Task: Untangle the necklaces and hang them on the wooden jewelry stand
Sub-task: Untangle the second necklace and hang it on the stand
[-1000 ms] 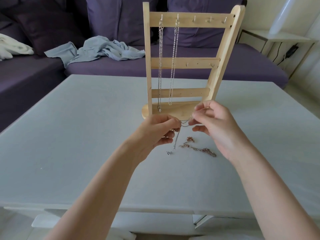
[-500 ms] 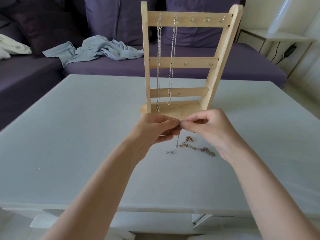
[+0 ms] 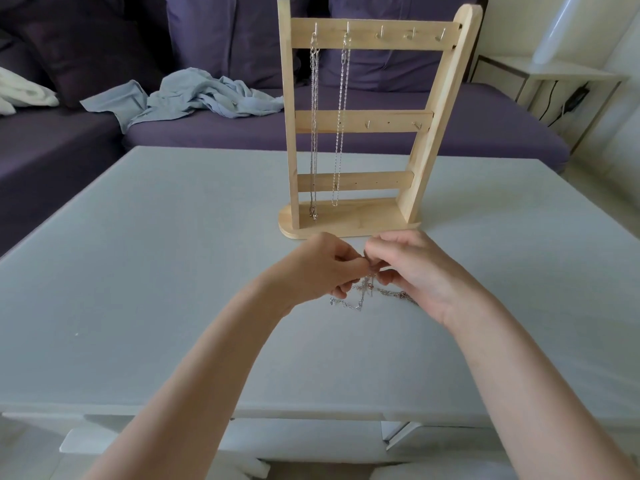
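Soft, even daylight fills the frame, brightest at the upper right, where the wall [image 3: 519, 26] is nearly washed out. Shadows on the table [image 3: 138, 271] are faint and diffuse. Wide-angle distortion bends straight lines near the edges; overall sharpness is slightly soft.

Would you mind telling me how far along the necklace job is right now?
Done: two silver chains hang from the stand's top bar. In hand: the left hand and right hand pinch a tangled chain above the table. Left: freeing the tangle and hanging it; three top hooks show bare.
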